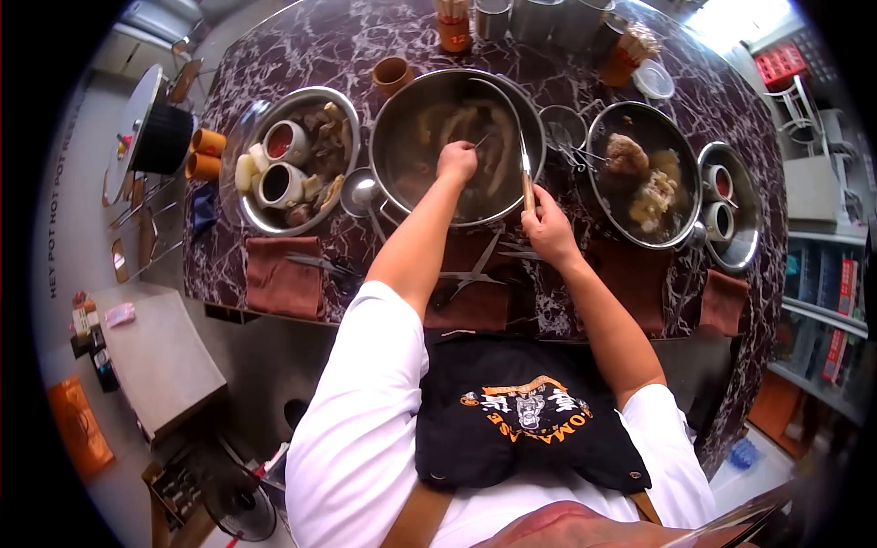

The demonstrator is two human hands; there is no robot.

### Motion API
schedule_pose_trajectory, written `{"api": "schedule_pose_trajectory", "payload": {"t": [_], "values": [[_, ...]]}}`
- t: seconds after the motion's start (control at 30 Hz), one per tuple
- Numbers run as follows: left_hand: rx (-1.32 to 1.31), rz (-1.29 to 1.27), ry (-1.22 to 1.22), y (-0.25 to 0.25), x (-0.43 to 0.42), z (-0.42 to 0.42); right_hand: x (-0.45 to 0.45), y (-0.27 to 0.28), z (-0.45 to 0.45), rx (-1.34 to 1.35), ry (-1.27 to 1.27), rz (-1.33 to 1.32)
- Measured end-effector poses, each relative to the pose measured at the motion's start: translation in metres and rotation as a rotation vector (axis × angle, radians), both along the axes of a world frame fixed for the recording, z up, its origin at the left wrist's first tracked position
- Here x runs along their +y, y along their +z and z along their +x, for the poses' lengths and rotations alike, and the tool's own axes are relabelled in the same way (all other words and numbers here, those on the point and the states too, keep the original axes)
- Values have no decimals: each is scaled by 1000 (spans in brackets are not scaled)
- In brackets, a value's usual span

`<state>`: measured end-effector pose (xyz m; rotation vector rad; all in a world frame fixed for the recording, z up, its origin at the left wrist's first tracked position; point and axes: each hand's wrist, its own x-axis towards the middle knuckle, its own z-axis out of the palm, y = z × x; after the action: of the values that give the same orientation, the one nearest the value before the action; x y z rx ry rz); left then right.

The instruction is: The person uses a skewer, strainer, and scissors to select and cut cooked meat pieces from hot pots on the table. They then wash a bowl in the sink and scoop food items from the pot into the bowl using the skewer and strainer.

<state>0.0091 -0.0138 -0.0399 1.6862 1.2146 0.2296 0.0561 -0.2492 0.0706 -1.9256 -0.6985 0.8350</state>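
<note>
A large steel pot [382,187] of murky broth stands before me, with long pale pieces of meat or offal [498,151] in the liquid. My left hand [457,163] is closed above the broth, and a thin metal tool [481,142] pokes out from its fingers; its kind is unclear. At the pot's right rim, my right hand [550,228] grips a wooden-handled hook [528,190]. Its long curved metal part arches over the pot toward the far side.
To the left sits a steel tray [345,102] with meat pieces and sauce jars. On the right are a pan of cooked meat [656,196] and another tray [747,247] with jars. Scissors [475,277] and brown cloths [283,274] lie along the near edge. Toothpick cups [454,35] stand behind.
</note>
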Motion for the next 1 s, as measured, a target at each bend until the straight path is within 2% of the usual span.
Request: {"api": "schedule_pose_trajectory", "payload": {"t": [0.1,0.13,0.2,0.3,0.37,0.57,0.63,0.67,0.7,0.77,0.8,0.83,0.9,0.93,0.97,1.0], "values": [[-280,-170,124,12,-12,-19,-10,11,-5,-122,-33,-13],[-284,-166,110,19,-14,-27,-10,21,-8,-183,-50,-4],[-539,-357,191,31,-17,-39,-18,37,-11,-192,-75,-61],[-694,-454,207,46,-18,-60,-27,22,-14,-260,-112,62],[-750,-452,187,47,-14,-72,-29,1,-10,-90,-153,152],[-688,-321,182,121,-8,-99,-16,2,-12,384,-232,204],[-675,-220,118,135,-1,-98,-12,-6,-9,524,-143,168],[-538,-14,104,158,-9,-91,-9,0,-13,492,-189,130],[-569,-64,65,155,-6,-83,-16,9,-14,528,-161,138],[-675,100,-79,163,-18,-64,-28,-8,-13,492,-134,127],[-716,24,-110,173,-30,-51,-43,21,-15,487,-91,185],[-725,-61,-104,194,-49,-34,-54,-3,-12,505,-79,233],[-705,-240,-48,237,-93,5,-87,3,-7,530,-77,240],[-732,-139,-124,235,-111,34,-106,3,-1,545,-55,271],[-685,-336,-70,237,-130,56,-132,4,6,506,-34,268],[-700,-424,-103,234,-152,84,-157,-6,13,494,-28,260]]}}
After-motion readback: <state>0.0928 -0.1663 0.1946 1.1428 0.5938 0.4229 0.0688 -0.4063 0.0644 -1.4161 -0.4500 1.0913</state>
